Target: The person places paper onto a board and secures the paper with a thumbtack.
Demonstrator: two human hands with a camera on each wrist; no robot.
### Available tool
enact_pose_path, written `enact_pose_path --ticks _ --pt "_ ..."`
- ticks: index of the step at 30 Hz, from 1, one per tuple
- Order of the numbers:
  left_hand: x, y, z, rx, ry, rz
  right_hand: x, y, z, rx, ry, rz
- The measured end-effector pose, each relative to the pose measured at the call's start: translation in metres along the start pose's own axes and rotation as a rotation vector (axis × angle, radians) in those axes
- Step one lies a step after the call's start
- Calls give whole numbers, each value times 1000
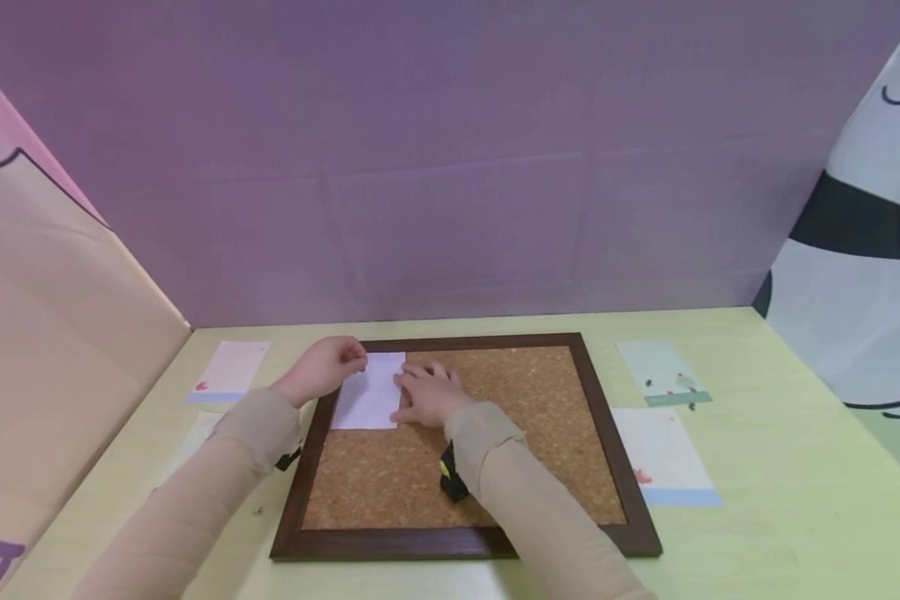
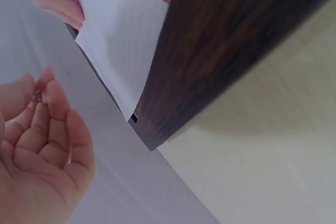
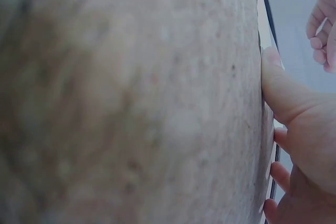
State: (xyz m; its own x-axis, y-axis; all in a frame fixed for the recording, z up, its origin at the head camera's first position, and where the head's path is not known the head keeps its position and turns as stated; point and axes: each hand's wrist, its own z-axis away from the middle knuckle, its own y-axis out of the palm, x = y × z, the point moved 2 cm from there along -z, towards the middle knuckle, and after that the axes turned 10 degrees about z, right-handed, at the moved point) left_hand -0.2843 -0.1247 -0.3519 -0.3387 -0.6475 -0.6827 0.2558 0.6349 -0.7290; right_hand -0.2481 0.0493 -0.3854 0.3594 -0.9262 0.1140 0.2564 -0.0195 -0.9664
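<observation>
Paper [image 1: 369,398] lies at the far left of the cork board [image 1: 547,433], its long axis seemingly running away from me. I judge its far-left corner the key point, just beside the left hand [image 1: 321,372], the nearer of the two. From here I see that hand curled, thumb and forefinger pinching a tiny glinting object [image 2: 37,96], perhaps a pin. The right hand [image 1: 429,395] rests, fingers spread, on the sheet's right edge. Thin white sheet, grainy speckled cork, dark wood-grained frame [image 1: 390,544].
</observation>
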Motion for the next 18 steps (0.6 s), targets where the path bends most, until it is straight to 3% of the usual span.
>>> enact_pose_path --ticks 11,18 --pt "-1 1 -8 -4 -7 -68 0 0 0 12 -2 0" --pt "-10 2 -19 -18 73 -208 -1 0 0 20 -6 6"
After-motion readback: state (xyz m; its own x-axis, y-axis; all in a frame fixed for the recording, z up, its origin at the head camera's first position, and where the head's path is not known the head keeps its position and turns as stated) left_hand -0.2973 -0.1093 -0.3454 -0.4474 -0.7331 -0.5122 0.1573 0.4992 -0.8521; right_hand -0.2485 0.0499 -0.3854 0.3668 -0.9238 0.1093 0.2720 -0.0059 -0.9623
